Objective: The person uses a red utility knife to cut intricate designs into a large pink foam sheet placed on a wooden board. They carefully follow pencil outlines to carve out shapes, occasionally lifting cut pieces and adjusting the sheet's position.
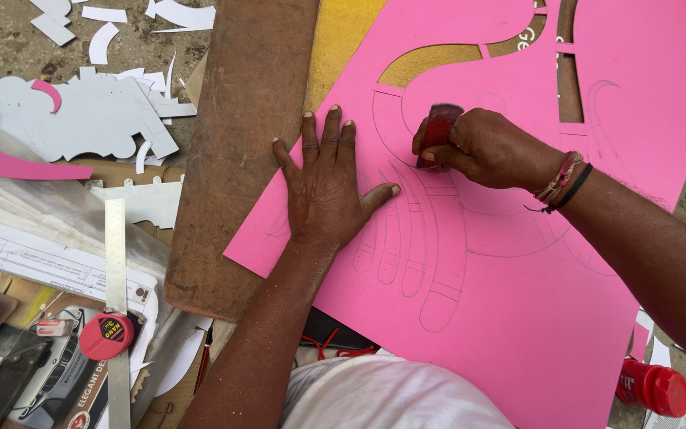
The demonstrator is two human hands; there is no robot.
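Observation:
A large pink sheet (502,286) lies in front of me, with pencilled outlines of a hand drawn on it and curved pieces cut out near its top. My left hand (325,181) lies flat on the sheet's left part, fingers spread, pressing it down. My right hand (486,147) is closed around a dark red cutting tool (437,131) whose tip touches the sheet on a drawn line. Thread bands circle my right wrist.
A brown wooden board (236,151) lies under the sheet's left edge. White and pink paper scraps (89,119) litter the upper left. A metal ruler (116,270) and a red round tape (105,334) lie at lower left. A red bottle (654,387) sits at lower right.

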